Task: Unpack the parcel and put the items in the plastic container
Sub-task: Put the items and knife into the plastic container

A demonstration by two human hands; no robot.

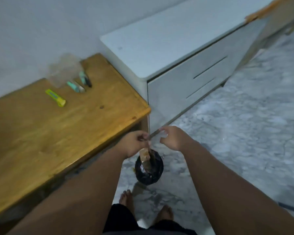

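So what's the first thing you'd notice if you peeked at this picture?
Probably the round black parcel dangling above the marble floor, held up by a strip of brown tape pinched in the left hand, with the right hand close beside it. Next, the bright yellow-green cutter on the wooden table to the left, near a clear plastic container at the back.

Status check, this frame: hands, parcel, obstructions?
Left hand and right hand pinching tape strip. Black parcel dangling over floor. Clear container on table, unobstructed.

Bare forearms, no sleeves; black shorts point(120, 219); bare feet point(126, 197) on the floor.
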